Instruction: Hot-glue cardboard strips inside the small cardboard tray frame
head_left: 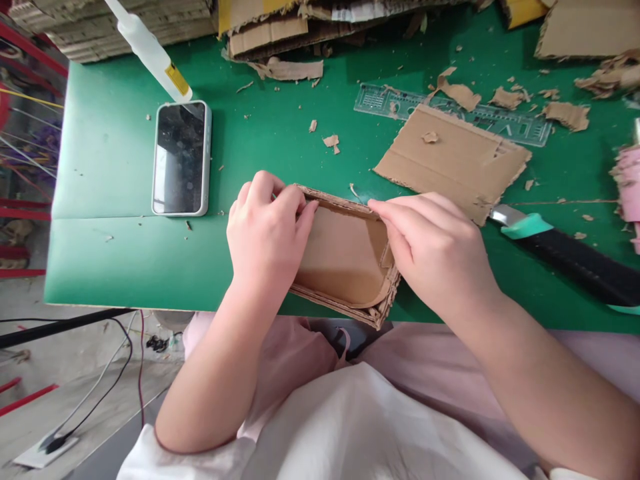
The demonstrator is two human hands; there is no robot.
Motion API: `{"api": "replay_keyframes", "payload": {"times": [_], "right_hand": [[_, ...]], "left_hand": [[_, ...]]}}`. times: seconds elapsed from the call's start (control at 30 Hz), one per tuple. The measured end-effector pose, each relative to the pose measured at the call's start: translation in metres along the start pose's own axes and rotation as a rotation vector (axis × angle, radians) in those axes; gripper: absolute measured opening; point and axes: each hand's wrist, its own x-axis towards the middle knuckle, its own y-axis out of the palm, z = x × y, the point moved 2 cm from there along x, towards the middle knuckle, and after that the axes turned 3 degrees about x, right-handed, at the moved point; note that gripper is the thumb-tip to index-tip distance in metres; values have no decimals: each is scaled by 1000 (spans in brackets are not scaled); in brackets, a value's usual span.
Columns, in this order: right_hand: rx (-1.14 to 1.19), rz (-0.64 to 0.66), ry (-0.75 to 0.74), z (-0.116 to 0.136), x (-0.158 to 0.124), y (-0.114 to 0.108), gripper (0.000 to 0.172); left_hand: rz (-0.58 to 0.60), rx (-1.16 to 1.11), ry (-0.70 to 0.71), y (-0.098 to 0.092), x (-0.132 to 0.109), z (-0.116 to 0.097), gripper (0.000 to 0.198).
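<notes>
A shallow, open cardboard box (345, 250) with layered walls lies tilted at the table's front edge, between my hands. My left hand (270, 230) pinches the far wall near its left corner, thumb inside the box and fingers curled outside; it covers the box's left end. Thumb and fingertips of my right hand (433, 243) are pressed together on the far wall's right corner. Beyond the right hand lies a flat cardboard piece (453, 157) with ragged edges, partly over a clear ruler (515, 127).
A black and teal utility knife (570, 253) lies right of my right hand. A phone (181, 158) and a white bottle (150, 53) are at the left of the green table (110, 260). Cardboard stacks (270, 33) line the back; scraps (331, 141) are scattered about.
</notes>
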Motion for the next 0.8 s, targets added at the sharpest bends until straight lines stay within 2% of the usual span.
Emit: {"api": "replay_keyframes", "payload": {"times": [0.27,0.43,0.63,0.8], "right_hand": [[-1,25,6,1,0,-2,25],[-10,140,10,6,15,-3,29],[-13,322,-47,15,47,17,25],[7,355,-62,18,58,27,24]], "left_hand": [[-23,-44,0,0,-1,2,20],[-45,-84,9,-7,-6,8,16],[-51,-124,-4,-18,-12,16,14],[-26,-247,-25,-21,-13,24,12]]}}
